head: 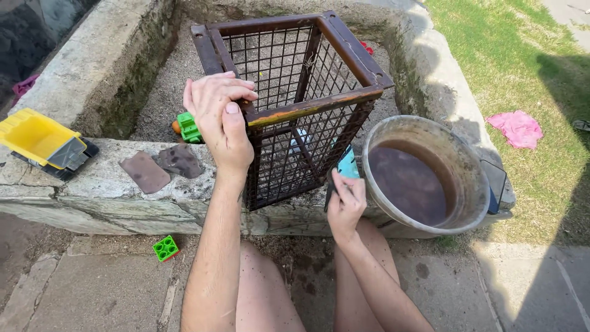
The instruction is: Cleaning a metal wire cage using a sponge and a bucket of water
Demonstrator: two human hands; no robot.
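Observation:
A rusty metal mesh cage (307, 92) with an open top stands tilted on the stone ledge (98, 184) of a sandpit. My left hand (220, 120) grips the cage's near top corner. My right hand (345, 203) presses a small dark piece of sandpaper with a blue block (348, 165) against the cage's lower right frame.
A dirty bucket (427, 175) of brown water stands right of the cage. Two sandpaper pieces (161, 166) lie on the ledge, with a yellow toy truck (44, 142) at the left. A green toy brick (166, 248) lies on the paving. A pink cloth (517, 128) is on the grass.

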